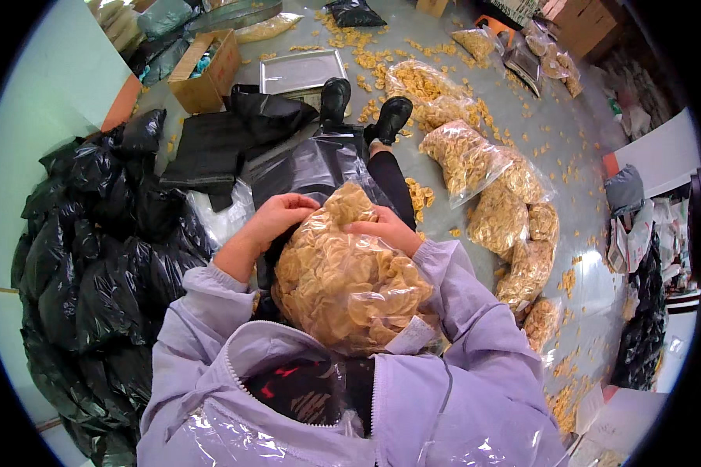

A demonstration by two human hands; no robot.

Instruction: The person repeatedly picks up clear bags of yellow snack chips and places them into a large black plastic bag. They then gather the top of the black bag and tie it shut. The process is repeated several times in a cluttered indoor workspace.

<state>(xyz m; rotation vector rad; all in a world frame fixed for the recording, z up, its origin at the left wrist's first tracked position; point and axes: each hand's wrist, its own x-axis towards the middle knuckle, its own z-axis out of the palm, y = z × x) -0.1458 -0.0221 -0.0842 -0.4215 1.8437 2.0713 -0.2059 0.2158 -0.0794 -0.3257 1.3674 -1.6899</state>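
Note:
A bulging clear plastic bag [350, 280] of thin, round yellow chips rests in my lap against my jacket. Its narrowed top [350, 204] points away from me, and a white paper slip [412, 335] with writing shows near the bottom. My right hand [382, 230] grips the bag beside that narrowed top, thumb lying across the plastic. At the upper left side of the bag is my left hand [283, 216], its fingers curled and the tips partly hidden, so its grip is unclear. Black plastic sheeting [309, 166] covers my legs beyond the bag.
Filled black plastic bags [105, 262] are heaped at left. Folded black bags [201, 149] lie ahead, near a cardboard box [204, 70] and a metal tray [302, 70]. Several clear bags of chips [499, 216] line the floor at right, with loose chips [365, 55] scattered about.

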